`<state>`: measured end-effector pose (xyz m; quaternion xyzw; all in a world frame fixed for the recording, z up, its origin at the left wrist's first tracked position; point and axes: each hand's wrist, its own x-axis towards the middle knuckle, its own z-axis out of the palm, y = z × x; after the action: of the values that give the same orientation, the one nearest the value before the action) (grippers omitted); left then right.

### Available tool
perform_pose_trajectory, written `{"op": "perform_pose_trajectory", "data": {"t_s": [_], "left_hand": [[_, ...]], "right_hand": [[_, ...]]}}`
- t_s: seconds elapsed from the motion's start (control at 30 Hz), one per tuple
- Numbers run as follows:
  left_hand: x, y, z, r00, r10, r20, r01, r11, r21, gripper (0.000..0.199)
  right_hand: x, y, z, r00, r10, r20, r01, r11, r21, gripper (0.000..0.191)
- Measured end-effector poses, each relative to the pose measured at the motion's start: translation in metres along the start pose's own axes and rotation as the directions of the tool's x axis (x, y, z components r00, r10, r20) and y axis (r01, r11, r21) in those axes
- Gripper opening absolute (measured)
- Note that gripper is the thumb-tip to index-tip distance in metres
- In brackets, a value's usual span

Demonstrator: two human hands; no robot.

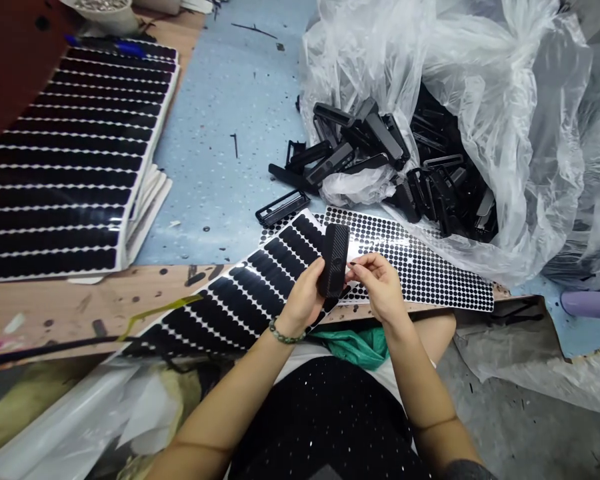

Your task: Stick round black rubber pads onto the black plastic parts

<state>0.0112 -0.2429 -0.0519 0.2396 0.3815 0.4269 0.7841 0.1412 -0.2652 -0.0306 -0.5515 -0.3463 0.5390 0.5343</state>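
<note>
Left hand (300, 301) clenched on a black ribbed plastic part (334, 260), held up at twelve o'clock; right fingertips (354, 265) pinched at its edge, any held item too small to tell. Risk: a slip from that narrow pinch, dropping the part onto the black dot sticker sheet (410, 260).

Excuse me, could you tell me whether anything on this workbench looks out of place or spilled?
Yes: black plastic frames have spilled out of the clear plastic bag onto the blue worktop. One lies apart from the heap, loose beside the sheet of black dots.
</note>
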Motion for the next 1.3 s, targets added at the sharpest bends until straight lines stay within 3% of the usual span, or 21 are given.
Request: {"op": "perform_pose_trajectory", "data": {"t_s": [0.1,0.2,0.33,0.47,0.57,0.7,0.8,0.97,1.07,1.2,1.3], "left_hand": [[-0.002,-0.007,-0.001,0.989,0.146,-0.016,-0.144,0.985,0.097,0.038],[-0.003,-0.015,-0.008,0.971,0.227,-0.071,-0.21,0.958,0.198,0.036],[-0.002,-0.023,-0.018,0.958,0.26,-0.124,-0.218,0.935,0.281,0.034],[-0.003,-0.024,-0.019,0.95,0.3,-0.08,-0.263,0.914,0.309,0.034],[-0.006,-0.019,-0.018,0.957,0.288,-0.035,-0.265,0.915,0.304,0.033],[-0.004,-0.006,-0.022,0.972,0.232,-0.03,-0.219,0.945,0.242,0.036],[0.006,0.004,-0.027,0.96,0.246,-0.133,-0.221,0.959,0.177,0.036],[0.03,0.003,-0.03,0.964,0.109,-0.243,-0.069,0.983,0.169,0.032],[0.035,0.0,-0.03,0.965,0.113,-0.236,-0.084,0.988,0.13,0.033],[0.023,0.005,-0.03,0.989,0.123,-0.085,-0.122,0.992,0.013,0.036],[0.009,0.011,-0.026,0.987,0.159,0.011,-0.159,0.987,-0.012,0.041]], "right_hand": [[-0.003,-0.006,0.009,0.996,-0.086,-0.015,0.085,0.995,-0.045,0.019],[-0.006,-0.008,0.014,0.987,-0.158,-0.036,0.149,0.971,-0.189,0.016],[-0.008,-0.009,0.015,0.985,-0.169,-0.036,0.153,0.953,-0.261,0.013],[-0.009,-0.007,0.016,0.987,-0.159,-0.031,0.146,0.956,-0.256,0.014],[-0.006,-0.001,0.015,0.98,-0.189,-0.061,0.163,0.941,-0.297,0.02],[0.009,0.014,0.008,0.98,-0.131,-0.149,0.067,0.926,-0.371,0.034],[0.023,0.027,0.004,0.977,-0.175,-0.123,0.087,0.851,-0.519,0.032],[0.034,0.039,0.01,0.968,-0.242,0.067,0.209,0.632,-0.746,0.009],[0.029,0.037,0.01,0.956,-0.268,0.119,0.277,0.692,-0.667,0.013],[0.02,0.025,0.003,0.975,-0.211,-0.073,0.18,0.936,-0.303,0.016],[0.013,0.014,0.004,0.985,-0.095,-0.143,0.086,0.994,-0.065,0.025]]}}
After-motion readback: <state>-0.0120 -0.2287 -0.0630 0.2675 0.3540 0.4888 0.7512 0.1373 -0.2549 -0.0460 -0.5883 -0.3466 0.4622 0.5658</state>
